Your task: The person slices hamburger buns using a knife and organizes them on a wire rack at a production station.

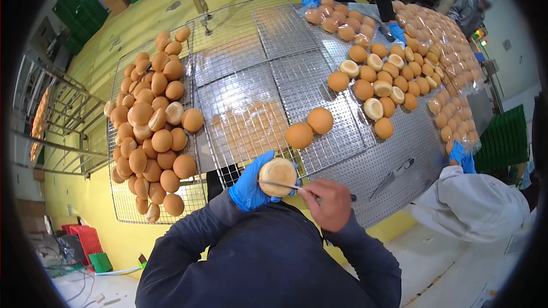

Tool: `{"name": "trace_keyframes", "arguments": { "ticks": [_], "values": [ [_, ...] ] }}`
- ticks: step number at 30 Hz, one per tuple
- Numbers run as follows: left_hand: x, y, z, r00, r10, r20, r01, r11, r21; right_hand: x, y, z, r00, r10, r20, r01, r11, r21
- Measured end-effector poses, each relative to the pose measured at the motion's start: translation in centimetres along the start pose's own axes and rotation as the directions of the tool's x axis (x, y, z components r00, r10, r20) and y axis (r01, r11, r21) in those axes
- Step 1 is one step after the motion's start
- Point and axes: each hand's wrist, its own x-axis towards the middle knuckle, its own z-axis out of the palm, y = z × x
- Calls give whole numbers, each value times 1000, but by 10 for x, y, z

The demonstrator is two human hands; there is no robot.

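Observation:
My left hand (252,185), in a blue glove, holds a round bread bun (278,172) with its pale underside facing up. Bare of any glove, my right hand (329,203) grips the dark handle of a knife (282,185); its thin blade lies across the bun's face. Two brown buns (299,135) rest on the wire rack (239,154) just beyond my hands. To the left, a heap of buns (143,113) covers another wire rack. A looser group of buns (384,81), some turned pale side up, lies on the perforated metal table (364,179) to the right.
Bagged buns (445,42) are stacked at the right. A co-worker in black with blue gloves (396,32) stands across the table; another in white (475,205) is at the right, touching a bag. A second knife (387,179) lies on the table. A metal rack trolley (64,145) stands at the left.

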Motion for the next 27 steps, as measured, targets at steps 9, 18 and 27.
{"name": "trace_keyframes", "arguments": {
  "ticks": [9,18,27],
  "values": [
    [-2,-27,-55,937,347,50,-190,382,905,-51,82,73,748,555,364,-622,395,676],
    [51,-10,-24,832,454,320,-232,-239,943,-15,99,-15,755,653,59,-301,265,916],
    [150,10,-29,778,440,449,134,-814,566,-75,129,56,725,667,172,-508,350,787]
  ]
}}
